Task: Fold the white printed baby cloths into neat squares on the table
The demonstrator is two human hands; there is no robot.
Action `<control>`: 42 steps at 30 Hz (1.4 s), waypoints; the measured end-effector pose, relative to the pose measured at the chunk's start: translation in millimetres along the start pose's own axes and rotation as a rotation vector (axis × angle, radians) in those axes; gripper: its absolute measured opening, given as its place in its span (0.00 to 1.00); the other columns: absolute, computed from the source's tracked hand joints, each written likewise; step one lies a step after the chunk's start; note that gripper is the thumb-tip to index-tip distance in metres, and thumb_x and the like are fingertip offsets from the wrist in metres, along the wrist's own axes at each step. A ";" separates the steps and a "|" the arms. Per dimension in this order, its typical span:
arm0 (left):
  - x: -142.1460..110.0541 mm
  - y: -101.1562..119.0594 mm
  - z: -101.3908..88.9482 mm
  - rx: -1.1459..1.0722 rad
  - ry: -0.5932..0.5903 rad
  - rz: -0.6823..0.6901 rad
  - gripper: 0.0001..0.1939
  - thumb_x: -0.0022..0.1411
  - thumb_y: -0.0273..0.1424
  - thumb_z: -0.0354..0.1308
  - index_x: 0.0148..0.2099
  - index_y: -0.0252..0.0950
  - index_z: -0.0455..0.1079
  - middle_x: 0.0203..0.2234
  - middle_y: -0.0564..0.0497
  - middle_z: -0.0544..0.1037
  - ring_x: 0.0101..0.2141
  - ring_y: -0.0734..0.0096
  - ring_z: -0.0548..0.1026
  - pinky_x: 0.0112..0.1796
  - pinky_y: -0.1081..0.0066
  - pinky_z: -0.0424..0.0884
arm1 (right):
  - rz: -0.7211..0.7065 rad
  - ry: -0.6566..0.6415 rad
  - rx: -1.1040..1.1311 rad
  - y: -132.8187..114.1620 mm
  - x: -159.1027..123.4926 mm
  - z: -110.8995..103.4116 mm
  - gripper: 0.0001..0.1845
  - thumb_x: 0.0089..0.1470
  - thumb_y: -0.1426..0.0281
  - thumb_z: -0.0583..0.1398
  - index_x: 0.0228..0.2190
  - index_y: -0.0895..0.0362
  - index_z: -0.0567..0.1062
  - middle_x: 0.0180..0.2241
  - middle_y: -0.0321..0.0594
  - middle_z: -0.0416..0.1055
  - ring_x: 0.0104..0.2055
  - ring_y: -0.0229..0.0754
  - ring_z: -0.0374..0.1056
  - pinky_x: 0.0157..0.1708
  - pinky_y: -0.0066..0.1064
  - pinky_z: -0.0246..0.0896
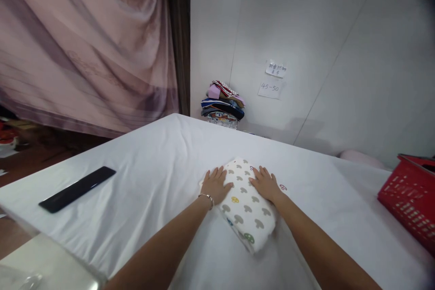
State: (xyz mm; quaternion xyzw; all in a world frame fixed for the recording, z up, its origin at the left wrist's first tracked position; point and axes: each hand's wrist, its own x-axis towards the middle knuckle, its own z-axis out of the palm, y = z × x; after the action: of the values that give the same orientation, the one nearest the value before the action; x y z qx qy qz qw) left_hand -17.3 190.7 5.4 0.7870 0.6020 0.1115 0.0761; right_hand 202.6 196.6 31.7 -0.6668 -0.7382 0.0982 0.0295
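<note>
A white cloth with a mushroom print [243, 199] lies folded into a small bundle on the white-covered table [152, 176]. Most of its mushrooms are grey, with a few in yellow, green and blue. My left hand [216, 186] rests flat on the cloth's left side, fingers spread; a bracelet circles that wrist. On the right side, my right hand [267, 184] presses down with its fingers stretched out. The near end of the cloth hangs free of both hands and shows its folded layers. What lies beneath my palms is hidden.
A long black flat object [78, 189] lies on the table's left part. At the right edge stands a red plastic basket [409, 195]. Behind the table, a stack of folded cloths [222, 104] leans near the wall, which bears paper signs [271, 89]. A pink curtain [102, 45] hangs left.
</note>
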 end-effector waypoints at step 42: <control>-98.9 31.0 5.0 -0.105 0.184 0.675 0.34 0.54 0.49 0.53 0.60 0.43 0.53 0.59 0.47 0.57 0.58 0.55 0.52 0.57 0.47 0.38 | 0.368 0.273 0.765 78.2 -33.2 5.2 0.27 0.37 0.57 0.61 0.39 0.61 0.74 0.37 0.46 0.74 0.39 0.47 0.68 0.35 0.32 0.61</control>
State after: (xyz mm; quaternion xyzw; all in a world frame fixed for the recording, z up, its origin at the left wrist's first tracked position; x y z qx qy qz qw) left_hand -12.0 87.3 0.1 0.9233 0.3057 0.2315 0.0205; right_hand 281.8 170.3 15.1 -0.7350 -0.5071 0.2791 0.3533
